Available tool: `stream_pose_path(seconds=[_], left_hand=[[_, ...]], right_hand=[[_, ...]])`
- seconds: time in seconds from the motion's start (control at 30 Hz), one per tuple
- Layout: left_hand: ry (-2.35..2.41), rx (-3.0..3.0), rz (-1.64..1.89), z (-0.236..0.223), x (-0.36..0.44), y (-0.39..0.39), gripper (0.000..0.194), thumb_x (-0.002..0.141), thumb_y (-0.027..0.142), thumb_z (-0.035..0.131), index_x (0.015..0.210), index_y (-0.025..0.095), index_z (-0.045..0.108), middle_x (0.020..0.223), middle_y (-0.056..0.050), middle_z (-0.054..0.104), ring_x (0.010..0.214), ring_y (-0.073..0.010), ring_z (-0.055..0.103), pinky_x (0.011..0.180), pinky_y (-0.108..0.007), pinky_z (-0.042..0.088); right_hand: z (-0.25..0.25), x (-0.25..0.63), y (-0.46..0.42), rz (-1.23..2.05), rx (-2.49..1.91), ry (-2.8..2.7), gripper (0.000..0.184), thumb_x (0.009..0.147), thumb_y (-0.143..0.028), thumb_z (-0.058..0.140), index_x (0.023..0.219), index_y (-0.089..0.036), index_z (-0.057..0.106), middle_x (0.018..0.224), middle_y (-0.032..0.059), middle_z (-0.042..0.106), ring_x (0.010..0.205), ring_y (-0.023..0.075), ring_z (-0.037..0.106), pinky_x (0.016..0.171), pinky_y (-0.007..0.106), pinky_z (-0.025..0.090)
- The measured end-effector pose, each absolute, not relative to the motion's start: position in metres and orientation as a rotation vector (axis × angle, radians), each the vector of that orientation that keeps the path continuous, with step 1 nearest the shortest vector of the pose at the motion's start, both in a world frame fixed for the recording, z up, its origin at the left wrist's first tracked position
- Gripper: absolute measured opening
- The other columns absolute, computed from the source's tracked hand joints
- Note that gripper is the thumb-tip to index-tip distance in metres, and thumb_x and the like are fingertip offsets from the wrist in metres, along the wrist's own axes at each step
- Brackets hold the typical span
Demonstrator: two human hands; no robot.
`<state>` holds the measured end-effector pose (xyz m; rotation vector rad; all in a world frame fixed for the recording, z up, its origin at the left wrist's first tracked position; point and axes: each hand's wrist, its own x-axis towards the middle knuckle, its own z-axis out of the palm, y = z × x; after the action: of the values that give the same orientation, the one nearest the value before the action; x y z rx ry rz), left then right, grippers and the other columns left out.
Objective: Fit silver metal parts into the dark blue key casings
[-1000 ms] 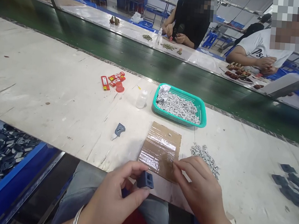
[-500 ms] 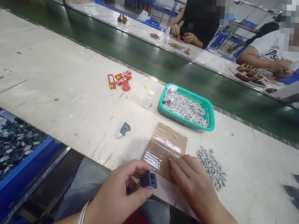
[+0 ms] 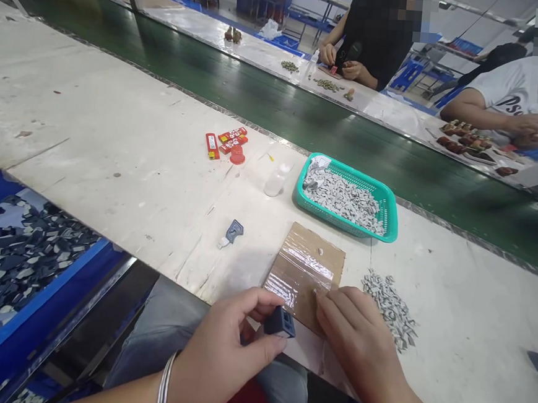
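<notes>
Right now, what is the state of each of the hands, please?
Left hand: closed, holding a dark plastic block.
Right hand: fingertips on taped cardboard; cannot tell if holding anything.

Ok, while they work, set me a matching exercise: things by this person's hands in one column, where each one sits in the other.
Things:
1. dark grey block
2. taped cardboard
3. loose grey pieces
4. teal basket

Places:
A. under the right hand
B. behind the cardboard, on the bench
C. held in the left hand
D. on the bench, right of the cardboard

Pairs: 1-C, 2-A, 3-D, 4-B
</notes>
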<state>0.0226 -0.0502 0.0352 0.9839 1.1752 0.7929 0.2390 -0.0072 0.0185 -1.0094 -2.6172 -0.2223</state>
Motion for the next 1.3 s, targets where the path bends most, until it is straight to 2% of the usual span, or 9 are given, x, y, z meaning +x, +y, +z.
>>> stream_pose_path(seconds=[0.13,0.27,0.37,0.47,0.67,0.87,1.0,1.2,1.3], left_hand=[[1.187,0.976,0.799,0.036,0.022,-0.052,0.03,0.075,0.019,0.064,0.104,0.027,0.061,0.093,-0.001,0.066,0.087,-0.0169,0.061,0.075,-0.029,0.049],[1.17,0.958,0.804,0.034,0.023,-0.054,0.03,0.075,0.02,0.064,0.105,0.027,0.062,0.094,-0.001,0.067,0.089,-0.018,0.062,0.077,-0.03,0.051],[1.116,0.943,0.811,0.034,0.023,-0.055,0.032,0.076,0.02,0.064,0.107,0.029,0.061,0.096,-0.001,0.068,0.091,-0.018,0.063,0.079,-0.03,0.051],[1.06,0.943,0.824,0.034,0.022,-0.055,0.032,0.079,0.019,0.063,0.108,0.032,0.061,0.098,0.002,0.069,0.093,-0.016,0.064,0.081,-0.027,0.051],[1.137,1.049,0.753,0.038,0.021,-0.055,0.035,0.077,0.019,0.064,0.11,0.031,0.062,0.102,0.002,0.069,0.088,-0.0151,0.064,0.081,-0.026,0.052],[1.201,1.085,0.707,0.043,0.02,-0.059,0.037,0.074,0.02,0.064,0.11,0.03,0.064,0.101,0.002,0.07,0.08,-0.0143,0.062,0.077,-0.025,0.052],[1.279,1.137,0.674,0.047,0.019,-0.06,0.035,0.072,0.021,0.065,0.107,0.028,0.067,0.096,0.001,0.071,0.075,-0.0163,0.062,0.073,-0.027,0.052],[1.362,1.367,0.662,0.04,0.016,-0.064,0.031,0.07,0.018,0.066,0.098,0.031,0.07,0.088,0.001,0.072,0.068,-0.0174,0.062,0.068,-0.028,0.052],[1.361,1.474,0.68,0.032,0.012,-0.064,0.029,0.073,0.019,0.065,0.099,0.032,0.068,0.087,0.002,0.072,0.068,-0.0169,0.063,0.067,-0.026,0.052]], right_hand=[[0.02,0.237,-0.006,-0.245,-0.979,-2.667,0.014,0.087,-0.006,0.047,0.081,-0.007,0.061,0.068,0.0075,0.055,0.068,0.0179,0.044,0.058,0.033,0.036],[0.038,0.23,-0.011,-0.177,-0.968,-2.504,0.01,0.083,-0.003,0.053,0.089,-0.009,0.06,0.075,0.0087,0.06,0.073,0.0193,0.05,0.065,0.036,0.042],[0.061,0.219,-0.024,0.006,-0.969,-2.352,0.014,0.08,-0.003,0.057,0.09,-0.012,0.06,0.078,0.0079,0.062,0.077,0.0188,0.052,0.07,0.035,0.045],[0.077,0.208,-0.037,0.193,-0.949,-2.336,0.013,0.081,-0.004,0.057,0.089,-0.012,0.061,0.078,0.007,0.062,0.075,0.0166,0.052,0.068,0.03,0.047],[0.079,0.2,-0.041,0.274,-0.924,-2.353,0.013,0.079,-0.001,0.057,0.088,-0.009,0.063,0.075,0.0076,0.062,0.071,0.0157,0.052,0.063,0.029,0.049],[0.081,0.2,-0.039,0.171,-0.865,-2.388,0.014,0.083,-0.002,0.052,0.084,-0.01,0.063,0.072,0.0079,0.064,0.068,0.0161,0.056,0.062,0.029,0.05],[0.089,0.205,-0.041,0.068,-0.792,-2.543,0.024,0.091,-0.009,0.04,0.093,-0.01,0.064,0.079,0.0088,0.068,0.073,0.0195,0.061,0.067,0.032,0.053],[0.077,0.198,-0.057,-0.183,-0.774,-2.691,0.018,0.083,-0.002,0.051,0.084,-0.01,0.067,0.077,0.0074,0.066,0.074,0.0207,0.061,0.07,0.034,0.051],[0.062,0.19,-0.061,-0.051,-0.881,-2.579,0.018,0.083,-0.002,0.049,0.088,-0.009,0.065,0.072,0.0068,0.062,0.07,0.0182,0.057,0.064,0.032,0.051]])
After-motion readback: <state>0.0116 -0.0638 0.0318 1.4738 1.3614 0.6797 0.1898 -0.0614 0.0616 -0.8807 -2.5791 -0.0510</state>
